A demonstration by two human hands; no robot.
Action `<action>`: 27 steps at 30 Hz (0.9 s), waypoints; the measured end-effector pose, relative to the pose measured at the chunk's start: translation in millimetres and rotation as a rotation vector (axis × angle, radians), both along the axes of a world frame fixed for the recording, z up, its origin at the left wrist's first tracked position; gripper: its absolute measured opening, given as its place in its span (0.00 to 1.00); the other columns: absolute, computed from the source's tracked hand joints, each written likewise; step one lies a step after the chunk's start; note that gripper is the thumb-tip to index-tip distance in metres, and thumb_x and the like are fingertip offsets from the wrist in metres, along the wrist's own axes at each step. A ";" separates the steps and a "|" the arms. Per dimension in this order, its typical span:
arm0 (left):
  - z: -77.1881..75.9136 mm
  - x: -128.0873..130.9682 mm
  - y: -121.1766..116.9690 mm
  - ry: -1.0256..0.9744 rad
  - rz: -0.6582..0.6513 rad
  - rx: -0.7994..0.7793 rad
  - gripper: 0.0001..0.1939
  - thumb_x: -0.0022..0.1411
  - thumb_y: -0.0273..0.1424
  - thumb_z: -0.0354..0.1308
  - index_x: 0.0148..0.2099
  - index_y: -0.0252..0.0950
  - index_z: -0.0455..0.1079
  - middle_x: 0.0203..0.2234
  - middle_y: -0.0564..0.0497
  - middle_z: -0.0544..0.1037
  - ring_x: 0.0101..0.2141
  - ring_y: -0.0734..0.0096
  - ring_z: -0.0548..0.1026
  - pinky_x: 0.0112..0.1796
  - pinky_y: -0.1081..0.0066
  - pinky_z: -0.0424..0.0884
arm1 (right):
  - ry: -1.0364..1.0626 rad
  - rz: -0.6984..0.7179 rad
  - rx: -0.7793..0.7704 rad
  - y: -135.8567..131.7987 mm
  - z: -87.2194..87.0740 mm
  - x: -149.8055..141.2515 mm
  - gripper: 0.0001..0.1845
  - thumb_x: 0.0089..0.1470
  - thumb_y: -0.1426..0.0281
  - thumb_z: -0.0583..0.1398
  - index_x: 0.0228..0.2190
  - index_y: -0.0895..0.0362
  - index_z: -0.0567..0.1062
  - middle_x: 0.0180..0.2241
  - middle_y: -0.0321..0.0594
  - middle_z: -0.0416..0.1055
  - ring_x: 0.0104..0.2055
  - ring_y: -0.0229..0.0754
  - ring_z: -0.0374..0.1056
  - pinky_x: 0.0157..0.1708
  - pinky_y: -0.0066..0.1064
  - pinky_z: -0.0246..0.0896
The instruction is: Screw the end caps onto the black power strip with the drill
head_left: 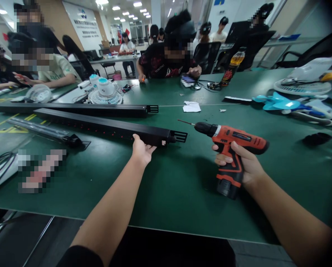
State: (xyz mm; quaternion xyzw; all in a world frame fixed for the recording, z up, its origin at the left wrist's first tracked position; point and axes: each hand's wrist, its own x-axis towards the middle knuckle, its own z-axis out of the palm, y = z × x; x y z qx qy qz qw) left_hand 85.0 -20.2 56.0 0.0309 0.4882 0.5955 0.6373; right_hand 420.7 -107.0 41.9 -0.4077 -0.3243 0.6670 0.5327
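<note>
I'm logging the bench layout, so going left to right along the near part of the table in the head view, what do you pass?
Blurred patch → left hand touching the black power strip → red drill gripped in the right hand → small black object.

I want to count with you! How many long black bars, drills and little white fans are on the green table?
Long black bars: 2, one under the left hand at, one behind it
Drills: 1, red and black, in the right hand
Small white fans: 2
Total: 5
</note>
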 end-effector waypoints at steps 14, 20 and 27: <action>-2.1 -29.2 -10.2 0.227 -0.318 -0.065 0.37 0.88 0.45 0.66 0.83 0.21 0.73 0.60 0.14 0.89 0.71 0.26 0.88 0.68 0.44 0.90 | 0.056 0.003 -0.013 13.6 -12.5 -6.8 0.31 0.48 0.48 0.89 0.41 0.48 0.83 0.23 0.28 0.61 0.25 0.39 0.57 0.23 0.33 0.73; -7.1 -35.4 -13.3 0.102 -0.268 -0.041 0.40 0.87 0.38 0.66 0.88 0.19 0.65 0.70 0.08 0.83 0.77 0.23 0.82 0.70 0.42 0.89 | 0.081 0.019 -0.057 14.6 -12.4 -8.0 0.31 0.46 0.50 0.89 0.41 0.49 0.84 0.23 0.29 0.63 0.25 0.39 0.57 0.22 0.33 0.71; 5.4 -29.9 -25.9 0.005 -0.174 -0.080 0.39 0.88 0.34 0.57 0.89 0.16 0.60 0.73 0.11 0.82 0.76 0.29 0.84 0.60 0.58 0.95 | 0.115 0.035 -0.103 14.1 -11.2 -6.0 0.29 0.50 0.52 0.88 0.42 0.49 0.83 0.22 0.28 0.60 0.25 0.40 0.59 0.23 0.32 0.72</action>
